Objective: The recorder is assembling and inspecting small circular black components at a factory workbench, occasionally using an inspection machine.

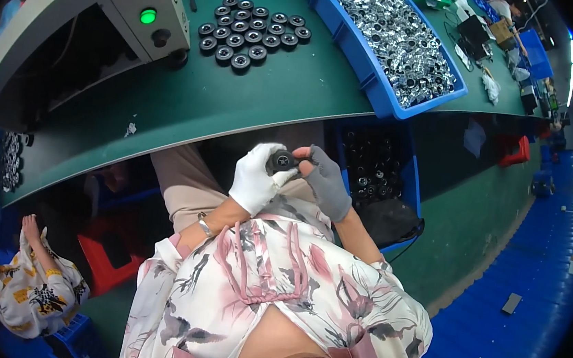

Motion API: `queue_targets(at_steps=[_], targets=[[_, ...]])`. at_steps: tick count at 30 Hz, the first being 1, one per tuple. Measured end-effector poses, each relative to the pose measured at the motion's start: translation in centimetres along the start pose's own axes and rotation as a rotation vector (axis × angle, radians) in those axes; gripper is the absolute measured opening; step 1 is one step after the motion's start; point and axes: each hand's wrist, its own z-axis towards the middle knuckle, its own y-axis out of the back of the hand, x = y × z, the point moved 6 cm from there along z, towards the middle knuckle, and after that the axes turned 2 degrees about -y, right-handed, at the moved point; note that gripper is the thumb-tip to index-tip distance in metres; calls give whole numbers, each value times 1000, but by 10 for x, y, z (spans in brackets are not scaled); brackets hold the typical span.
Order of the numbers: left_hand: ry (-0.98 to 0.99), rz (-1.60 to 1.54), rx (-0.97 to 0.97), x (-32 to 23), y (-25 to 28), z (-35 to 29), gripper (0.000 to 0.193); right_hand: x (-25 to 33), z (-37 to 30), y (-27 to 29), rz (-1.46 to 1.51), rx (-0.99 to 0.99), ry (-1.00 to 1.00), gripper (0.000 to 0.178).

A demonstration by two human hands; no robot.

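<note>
My left hand (256,178), in a white glove, is closed around a small black wheel (283,160) with a spoked silver centre, held above my lap in front of the table edge. My right hand (326,183) wears a grey glove with bare thumb and fingertips, which pinch at the wheel's right edge. Whether a smaller part sits between those fingertips is too small to tell. Several similar black wheels (253,35) lie grouped on the green table (148,107). Beside my right arm stands a blue crate (412,179) with dark wheels and a black bag (387,222) in it.
A long blue bin (354,51) full of shiny silver parts (396,41) rests at the table's right. On the left stands a pale machine (102,13) with red and green buttons. Another person (41,286) sits at lower left near a red stool (108,258).
</note>
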Motion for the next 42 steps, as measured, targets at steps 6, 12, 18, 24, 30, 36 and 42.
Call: queue_targets(at_steps=[6,12,18,24,30,36,42], targets=[[507,-751,178,21,-10,-3,34,-3,14,-4,-36,-80,-132,21],[600,-842,15,52,-18,-7,31,-8,18,-15,42,-132,-19,25],[564,-712,106,47,-20,1,34,-22,20,-8,12,-181,-45,26],[637,-953,166,64,-32,-6,39,-36,30,5,-38,-164,56,23],[555,-606,247,56,-28,5,36,-37,34,13,-341,-90,101,23],[584,-637,87,61,-28,5,30,-18,25,-7,-155,-162,-230,17],[613,-739,146,53,-32,6,30,-51,27,1,-77,-267,114,21]])
